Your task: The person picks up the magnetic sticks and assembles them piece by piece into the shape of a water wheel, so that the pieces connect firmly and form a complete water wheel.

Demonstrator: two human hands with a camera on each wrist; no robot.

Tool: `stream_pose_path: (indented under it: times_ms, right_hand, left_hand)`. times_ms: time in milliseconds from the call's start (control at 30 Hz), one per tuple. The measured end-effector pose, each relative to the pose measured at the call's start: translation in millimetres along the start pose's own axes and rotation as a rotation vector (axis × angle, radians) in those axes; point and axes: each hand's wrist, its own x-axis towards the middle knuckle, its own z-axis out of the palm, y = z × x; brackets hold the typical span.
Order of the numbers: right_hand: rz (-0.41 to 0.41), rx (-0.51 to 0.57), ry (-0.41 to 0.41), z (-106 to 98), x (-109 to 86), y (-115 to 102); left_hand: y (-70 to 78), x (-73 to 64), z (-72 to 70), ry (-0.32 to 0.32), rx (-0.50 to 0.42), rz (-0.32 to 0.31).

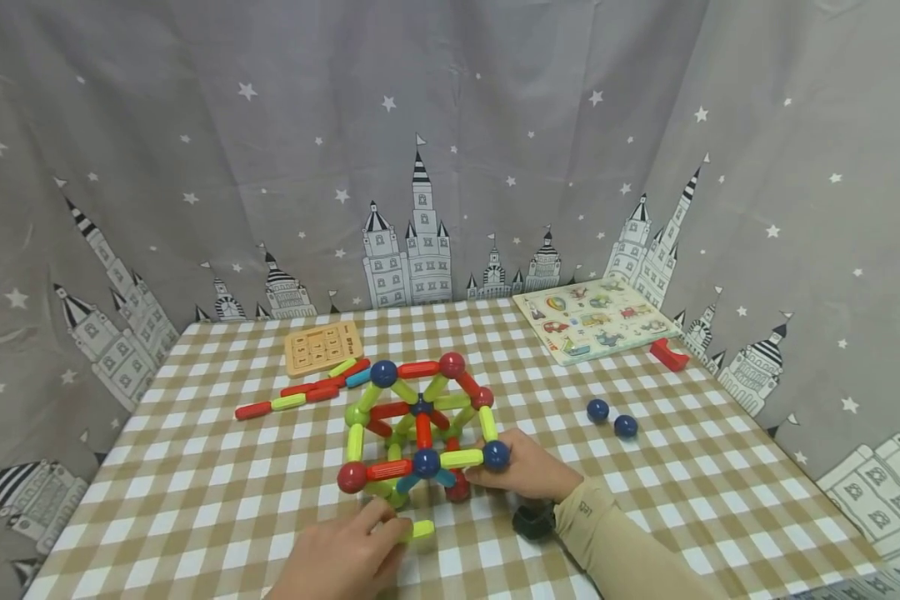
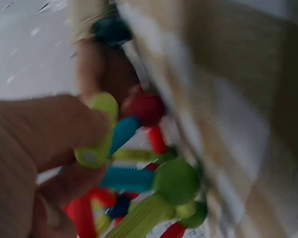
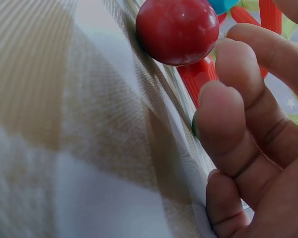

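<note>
The frame [image 1: 424,433] of balls and rods stands mid-cloth [image 1: 217,500], between the two hands. Directions run from its middle as the head view shows it, 12 being the far side. The left hand [image 1: 348,546], at 7 o'clock, pinches a green rod [image 1: 422,530] between thumb and fingers, its end pointing out at 6; whether this rod touches the frame is hard to tell. The right hand [image 1: 528,468] is against the frame between 3 and 4, fingers loosely bent just beside a low red ball [image 3: 178,30]; I cannot tell whether it grips anything. A black device [image 1: 533,522] sits at that wrist. Two blue balls [image 1: 597,410] lie apart from the frame at 3, a red block [image 1: 669,356] between 2 and 3, touching or nearly touching the board [image 1: 607,352] at 2. Loose rods [image 1: 288,402] lie between 9 and 10, the number puzzle [image 1: 292,354] between 10 and 11. A curtain [image 1: 450,108] hangs behind at 12.
</note>
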Motion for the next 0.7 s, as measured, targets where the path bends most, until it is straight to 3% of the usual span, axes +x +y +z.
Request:
stream_pose_path:
  times_ms: [67, 100, 267, 500, 700]
  right_hand:
    - [-0.008, 0.004, -0.001, -0.6, -0.2, 1.0]
    - [-0.011, 0.007, -0.002, -0.8, -0.3, 1.4]
    - [-0.018, 0.019, 0.000, -0.3, -0.7, 1.7]
    - [-0.055, 0.008, -0.012, 0.8, 0.7, 2.5]
    - [-0.089, 0.008, -0.018, 0.3, 0.1, 5.1]
  left_hand:
    - [2.7, 6.8, 6.8, -0.080, 0.081, 0.005]
    - [3.0, 9.7, 9.5, -0.079, 0.133, 0.019]
    - [1.3, 19.5, 18.1, 0.031, 0.301, 0.118]
    - [3.9, 28.1, 21.7, 0.049, 0.309, 0.100]
    - [8.9, 32.6, 25.6, 0.082, 0.381, 0.165]
